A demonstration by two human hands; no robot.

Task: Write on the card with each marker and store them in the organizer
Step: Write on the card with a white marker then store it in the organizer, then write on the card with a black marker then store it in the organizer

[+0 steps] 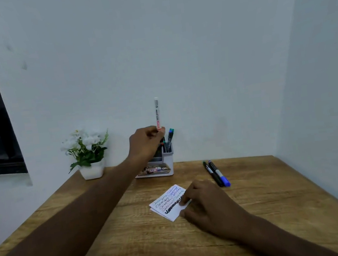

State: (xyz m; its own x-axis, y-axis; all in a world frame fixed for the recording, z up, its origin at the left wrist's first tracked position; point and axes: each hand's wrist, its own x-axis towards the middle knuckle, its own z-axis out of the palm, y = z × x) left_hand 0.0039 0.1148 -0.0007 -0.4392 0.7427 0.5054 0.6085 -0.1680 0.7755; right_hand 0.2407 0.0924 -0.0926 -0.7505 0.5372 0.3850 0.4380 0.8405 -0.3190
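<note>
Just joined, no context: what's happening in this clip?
A person is testing markers on a card and filing them in a desk organizer. The left hand holds a white marker upright over the organizer, which already holds several markers. The right hand rests on the card, which carries several lines of coloured writing and one thick black scrawl. Two markers, one green and one blue, lie on the table to the right, not yet stored.

White marker, red band; white card, multicolour writing; wood-grain table.
</note>
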